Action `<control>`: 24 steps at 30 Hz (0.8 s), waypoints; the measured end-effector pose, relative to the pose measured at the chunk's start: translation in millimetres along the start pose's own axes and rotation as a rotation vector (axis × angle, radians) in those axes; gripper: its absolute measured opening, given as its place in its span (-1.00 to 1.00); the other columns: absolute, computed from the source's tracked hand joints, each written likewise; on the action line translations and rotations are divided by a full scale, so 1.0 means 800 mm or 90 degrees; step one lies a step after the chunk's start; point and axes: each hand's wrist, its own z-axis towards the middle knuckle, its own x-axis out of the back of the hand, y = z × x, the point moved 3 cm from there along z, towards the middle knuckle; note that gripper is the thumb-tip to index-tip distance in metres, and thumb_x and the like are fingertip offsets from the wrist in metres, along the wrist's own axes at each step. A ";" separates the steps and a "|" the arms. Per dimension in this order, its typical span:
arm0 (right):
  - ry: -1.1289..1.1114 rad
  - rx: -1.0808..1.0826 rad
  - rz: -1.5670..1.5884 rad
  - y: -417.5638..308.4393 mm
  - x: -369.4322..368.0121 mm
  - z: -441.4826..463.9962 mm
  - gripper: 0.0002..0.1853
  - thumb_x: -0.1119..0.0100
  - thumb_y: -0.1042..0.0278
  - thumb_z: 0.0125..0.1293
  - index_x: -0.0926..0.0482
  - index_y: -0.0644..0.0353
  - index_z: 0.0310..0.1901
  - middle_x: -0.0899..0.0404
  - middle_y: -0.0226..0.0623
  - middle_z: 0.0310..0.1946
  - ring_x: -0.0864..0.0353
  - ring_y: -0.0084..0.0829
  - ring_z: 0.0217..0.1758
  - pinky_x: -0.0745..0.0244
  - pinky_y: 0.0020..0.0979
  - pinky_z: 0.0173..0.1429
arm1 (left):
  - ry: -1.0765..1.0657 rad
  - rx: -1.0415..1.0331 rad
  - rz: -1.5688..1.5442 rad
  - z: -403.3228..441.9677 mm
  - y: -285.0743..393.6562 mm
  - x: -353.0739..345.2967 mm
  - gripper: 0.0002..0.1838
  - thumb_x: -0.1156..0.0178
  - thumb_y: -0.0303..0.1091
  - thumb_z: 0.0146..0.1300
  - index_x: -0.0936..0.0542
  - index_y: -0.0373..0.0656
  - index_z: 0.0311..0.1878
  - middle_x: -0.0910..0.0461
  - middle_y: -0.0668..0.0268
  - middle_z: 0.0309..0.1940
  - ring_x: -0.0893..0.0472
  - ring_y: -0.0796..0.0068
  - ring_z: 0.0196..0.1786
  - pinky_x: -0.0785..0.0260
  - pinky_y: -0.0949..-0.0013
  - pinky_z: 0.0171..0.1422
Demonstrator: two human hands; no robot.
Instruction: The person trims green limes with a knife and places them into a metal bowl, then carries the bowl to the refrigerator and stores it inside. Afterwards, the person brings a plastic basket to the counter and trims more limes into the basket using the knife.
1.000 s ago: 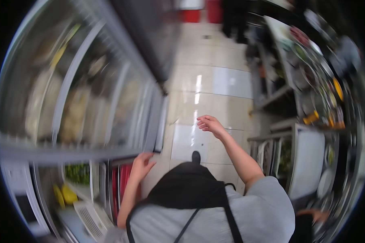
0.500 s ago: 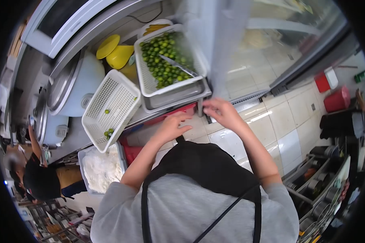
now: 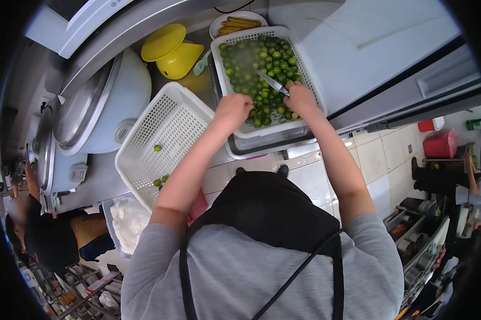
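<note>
A white perforated basket (image 3: 311,80) full of small green limes (image 3: 275,56) stands on a metal tray (image 3: 240,151) on the counter. In my right hand (image 3: 303,101), over the basket's right side, is the handle of a knife (image 3: 271,81); its blade points up and left across the limes. My left hand (image 3: 233,111) is at the basket's left front, with its fingers curled together close to the limes. Whatever those fingers pinch, if anything, is hidden. A second white basket (image 3: 171,117) sits to the left with a few limes (image 3: 158,148) in it.
Behind the baskets are a yellow container (image 3: 177,60) and a plate of yellow-brown sticks (image 3: 238,24). Large lidded pots (image 3: 115,101) stand at left. A tub of white stuff (image 3: 127,224) is below the counter. Another person (image 3: 54,240) is at far left; a white appliance (image 3: 379,48) stands at right.
Both hands have moved forward from the counter's front edge to the lime basket. My right hand has taken hold of the knife. The fingers of my left hand have closed.
</note>
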 end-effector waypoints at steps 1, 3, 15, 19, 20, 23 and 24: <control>-0.002 0.000 -0.003 0.002 0.007 -0.002 -0.69 -0.18 0.37 -0.03 -0.40 0.23 -0.22 -0.49 -0.04 -0.22 -0.50 -0.17 -0.09 -0.43 -0.19 -0.09 | -0.061 0.019 0.085 0.022 -0.004 -0.022 -0.87 -0.09 -0.46 0.02 -0.62 -0.23 -0.41 -0.58 0.04 -0.41 -0.58 0.07 -0.26 -0.42 0.18 -0.20; 0.087 0.050 0.116 0.004 0.023 -0.011 -0.73 -0.12 0.39 0.03 -0.37 0.26 -0.21 -0.52 -0.10 -0.34 -0.56 -0.23 -0.27 -0.47 -0.24 -0.24 | -0.123 0.072 0.204 0.054 -0.020 -0.069 -0.85 -0.04 -0.48 0.00 -0.59 -0.27 -0.41 -0.57 -0.03 -0.39 -0.58 0.06 -0.23 -0.43 0.15 -0.17; 0.024 -0.015 0.780 -0.022 0.067 -0.098 -0.55 -0.04 0.47 0.23 -0.28 0.15 0.18 -0.39 -0.45 -0.55 -0.36 -0.66 -0.59 -0.33 -0.60 -0.50 | 0.138 0.111 -0.346 0.012 -0.005 0.008 -0.68 -0.17 -0.51 0.04 -0.50 -0.30 -0.08 -0.54 0.17 -0.29 -0.56 0.44 -0.20 -0.44 0.35 -0.09; 0.009 0.031 0.786 -0.057 0.070 -0.113 -0.64 0.09 0.30 0.34 -0.37 0.23 0.12 -0.33 -0.43 -0.58 -0.29 -0.65 -0.53 -0.28 -0.58 -0.41 | 0.156 0.224 -0.704 -0.017 -0.001 0.022 -0.70 -0.16 -0.55 0.09 -0.48 -0.34 -0.06 -0.52 0.28 -0.28 -0.52 0.55 -0.17 -0.44 0.41 -0.02; -0.018 0.047 0.767 -0.063 0.074 -0.115 -0.65 0.11 0.30 0.34 -0.37 0.24 0.11 -0.40 -0.36 -0.54 -0.33 -0.61 -0.49 -0.31 -0.56 -0.35 | 0.195 0.202 -0.755 -0.022 0.001 0.020 -0.69 -0.18 -0.53 0.10 -0.48 -0.35 -0.06 -0.51 0.27 -0.26 -0.53 0.53 -0.19 -0.44 0.43 -0.03; -0.012 0.108 0.726 -0.072 0.076 -0.115 -0.65 0.11 0.30 0.34 -0.38 0.26 0.10 -0.51 -0.22 -0.41 -0.41 -0.53 -0.43 -0.35 -0.53 -0.25 | 0.263 0.189 -0.832 -0.029 0.011 0.016 -0.71 -0.19 -0.51 0.11 -0.48 -0.36 -0.08 -0.51 0.26 -0.26 -0.53 0.50 -0.21 -0.45 0.44 -0.03; 0.005 0.127 0.716 -0.072 0.076 -0.115 -0.65 0.11 0.30 0.34 -0.38 0.26 0.09 -0.53 -0.18 -0.37 -0.43 -0.51 -0.41 -0.36 -0.52 -0.23 | 0.288 0.203 -0.859 -0.031 0.013 0.014 -0.72 -0.19 -0.51 0.11 -0.48 -0.36 -0.09 -0.51 0.26 -0.27 -0.53 0.51 -0.21 -0.45 0.42 -0.01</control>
